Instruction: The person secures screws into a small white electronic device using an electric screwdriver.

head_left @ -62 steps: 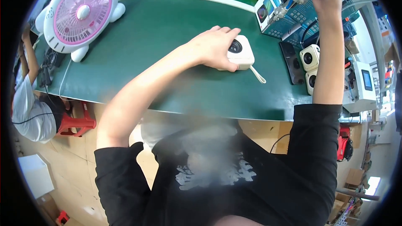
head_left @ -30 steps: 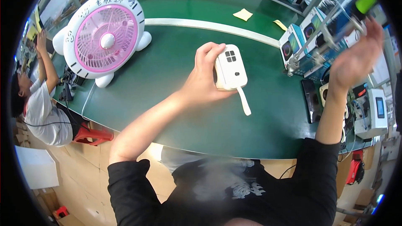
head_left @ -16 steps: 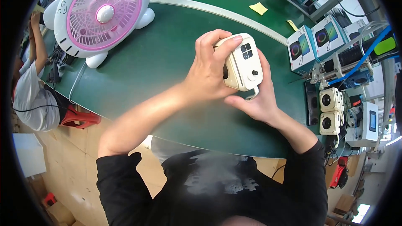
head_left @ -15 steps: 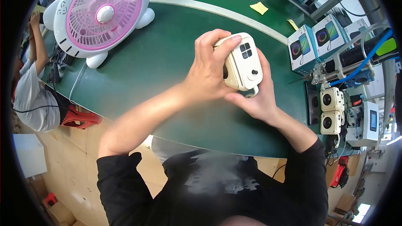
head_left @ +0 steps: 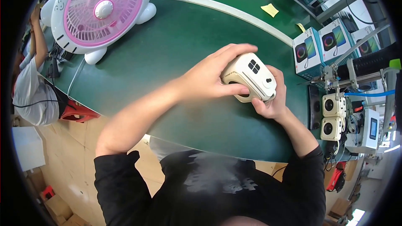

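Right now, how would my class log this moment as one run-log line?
left hand: gripping cream rounded-box speaker; right hand: holding its right end; speaker: black buttons upward, over flat green table

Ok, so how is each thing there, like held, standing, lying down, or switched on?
Cream speaker: tilted, held in both hands
Left hand: gripping it
Right hand: gripping it
Pink-and-white fan: standing; can't tell if it's on
Two other cream speakers: sitting next to each other
Boxes: standing
Yellow paper: lying flat-ish
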`<state>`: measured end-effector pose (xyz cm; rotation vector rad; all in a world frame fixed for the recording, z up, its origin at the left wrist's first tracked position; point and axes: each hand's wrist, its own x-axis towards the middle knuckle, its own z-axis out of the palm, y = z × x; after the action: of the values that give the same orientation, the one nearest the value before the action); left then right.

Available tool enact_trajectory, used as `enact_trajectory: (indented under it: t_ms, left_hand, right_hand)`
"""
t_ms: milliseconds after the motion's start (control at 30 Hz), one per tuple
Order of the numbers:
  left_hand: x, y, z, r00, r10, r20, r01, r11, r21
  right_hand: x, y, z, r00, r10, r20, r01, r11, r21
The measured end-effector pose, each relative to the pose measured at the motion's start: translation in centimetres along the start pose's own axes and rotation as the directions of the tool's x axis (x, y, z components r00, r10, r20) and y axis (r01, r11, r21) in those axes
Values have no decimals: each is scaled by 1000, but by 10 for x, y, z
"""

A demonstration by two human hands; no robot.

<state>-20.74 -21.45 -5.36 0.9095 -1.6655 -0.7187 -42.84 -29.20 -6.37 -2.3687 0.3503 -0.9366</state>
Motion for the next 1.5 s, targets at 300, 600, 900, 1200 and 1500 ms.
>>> enact_trajectory:
  t_ms: [300,600,900,1200,1500]
  left_hand:
    - [0,-1,-3,993,116,12,-116,964,240]
    - [-5,-10,-5,990,138,30,-140,934,327]
    - [-7,-11,-2,994,106,23,-108,939,325]
    - [-4,-9,-8,992,125,33,-129,936,326]
    - [-5,-10,2,979,204,22,-199,918,343]
  right_hand:
    - [-8,13,8,992,-63,-105,73,993,90]
    - [-4,6,7,996,-43,-72,47,997,63]
    - [1,8,9,976,-146,-161,155,987,44]
    - [7,6,6,963,-213,-163,215,977,-3]
    - [-13,9,4,985,-72,-157,89,990,107]
